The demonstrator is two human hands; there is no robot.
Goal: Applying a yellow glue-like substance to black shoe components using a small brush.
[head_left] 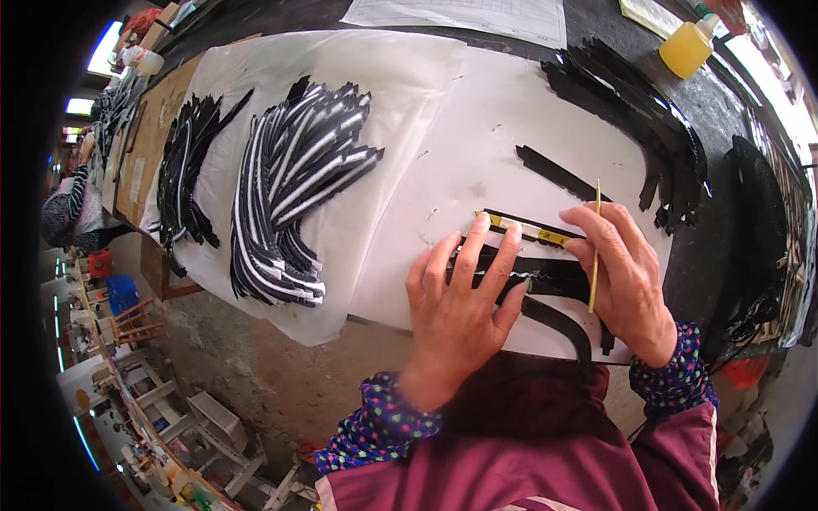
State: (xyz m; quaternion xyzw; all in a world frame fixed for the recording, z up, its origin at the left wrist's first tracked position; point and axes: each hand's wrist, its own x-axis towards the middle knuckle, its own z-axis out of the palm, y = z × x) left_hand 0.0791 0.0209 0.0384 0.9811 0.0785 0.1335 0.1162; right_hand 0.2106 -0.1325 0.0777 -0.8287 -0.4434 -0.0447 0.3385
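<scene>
My left hand (464, 298) lies with its fingers spread and pressed down on black strips (554, 274) on a white board. Under its fingertips runs a narrow black strip with a yellow marked tape (555, 238), like a piece of measuring tape, along it. My right hand (624, 277) is closed, with a thin yellow stick (594, 285) held upright in it. Its thumb and forefinger meet at the right end of the yellow tape. A curved black strip (562, 326) lies below the hands, and another straight one (554, 172) lies beyond them. My palms hide parts of the strips.
On white sheeting (409, 77) at left lie a pile of black-and-white strips (290, 187) and a smaller dark bundle (189, 170). Black strips (630, 111) are heaped at far right, near a bottle of yellow liquid (686, 49). Another person (72, 200) is at far left.
</scene>
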